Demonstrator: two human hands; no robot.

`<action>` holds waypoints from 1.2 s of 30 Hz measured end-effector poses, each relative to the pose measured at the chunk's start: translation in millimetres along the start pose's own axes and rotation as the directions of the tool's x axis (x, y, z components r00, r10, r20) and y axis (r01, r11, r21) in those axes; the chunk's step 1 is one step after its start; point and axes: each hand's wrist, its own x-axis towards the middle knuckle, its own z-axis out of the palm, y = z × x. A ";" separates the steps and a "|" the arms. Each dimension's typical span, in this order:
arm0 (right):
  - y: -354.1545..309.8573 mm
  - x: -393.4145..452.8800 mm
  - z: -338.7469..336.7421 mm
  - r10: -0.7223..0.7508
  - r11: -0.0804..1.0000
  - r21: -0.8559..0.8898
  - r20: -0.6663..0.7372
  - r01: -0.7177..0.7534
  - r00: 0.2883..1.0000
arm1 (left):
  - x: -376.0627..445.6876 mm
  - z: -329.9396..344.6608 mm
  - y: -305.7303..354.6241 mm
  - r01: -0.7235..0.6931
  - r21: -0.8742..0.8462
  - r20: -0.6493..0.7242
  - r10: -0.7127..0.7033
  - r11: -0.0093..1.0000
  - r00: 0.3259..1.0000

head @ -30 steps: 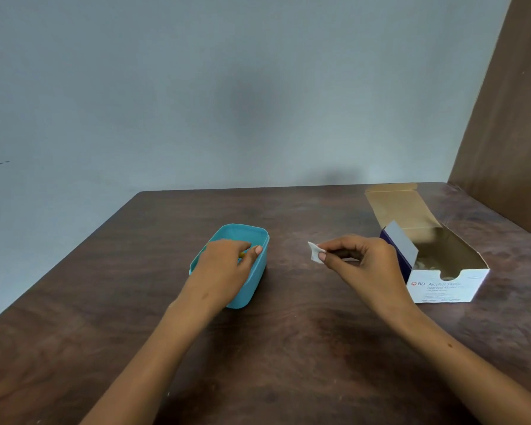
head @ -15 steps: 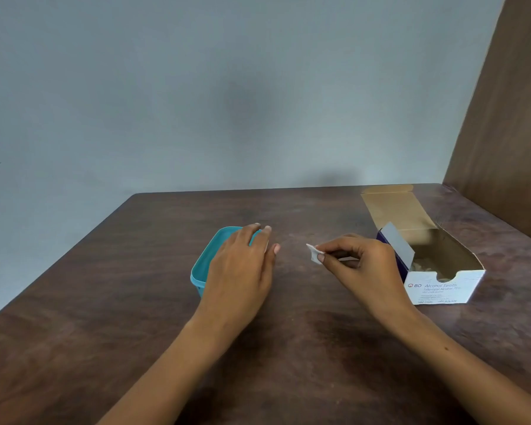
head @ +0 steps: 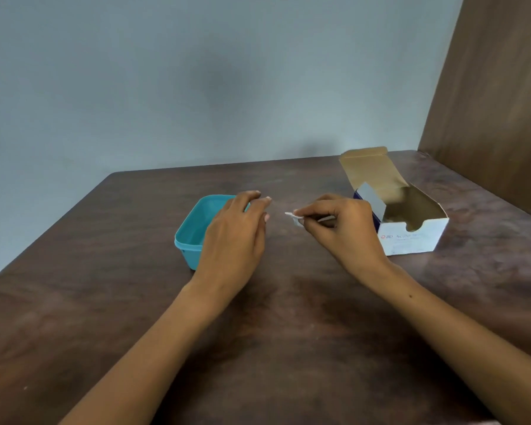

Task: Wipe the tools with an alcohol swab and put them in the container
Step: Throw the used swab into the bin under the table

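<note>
Swab (head: 294,218) in right hand (head: 347,228); "BD" box (head: 411,237).

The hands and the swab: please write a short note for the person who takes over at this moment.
Left hand: relaxed, holds nothing, hovers over the right part of the teal container.
Right hand: pinches a white swab and a thin pale thing, perhaps a tool, too hidden to tell.
Swab box: open, right of the hands, on the table.
Done: swab taken out.
Left: wiping, then placing in the container; its contents are hidden.
</note>
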 end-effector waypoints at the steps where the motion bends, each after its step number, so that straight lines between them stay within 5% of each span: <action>1: -1.2 -2.8 -0.9 0.006 1.000 -0.001 -0.013 -0.006 1.000 | -1.2 -0.1 2.8 0.001 -0.006 -0.002 -0.001 1.000 1.000; 14: -57.6 -107.8 -92.8 0.273 0.957 -0.109 0.044 -0.267 0.961 | -91.8 -33.0 116.4 -0.068 -0.390 -0.070 0.045 0.918 0.997; 22: -92.8 -177.4 -181.1 0.453 0.880 -0.166 0.005 -0.446 0.892 | -171.9 -34.6 193.1 -0.061 -0.607 0.050 0.115 0.792 0.992; 29: -14.8 -276.8 -177.4 0.805 0.551 -0.372 0.003 -0.747 0.593 | -217.0 47.7 210.2 0.039 -0.611 0.276 0.167 0.791 0.946; 36: 93.6 -353.6 -109.1 0.904 0.144 -0.298 -0.349 -0.944 0.248 | -239.9 150.8 229.8 0.135 -0.506 0.525 0.179 0.852 0.832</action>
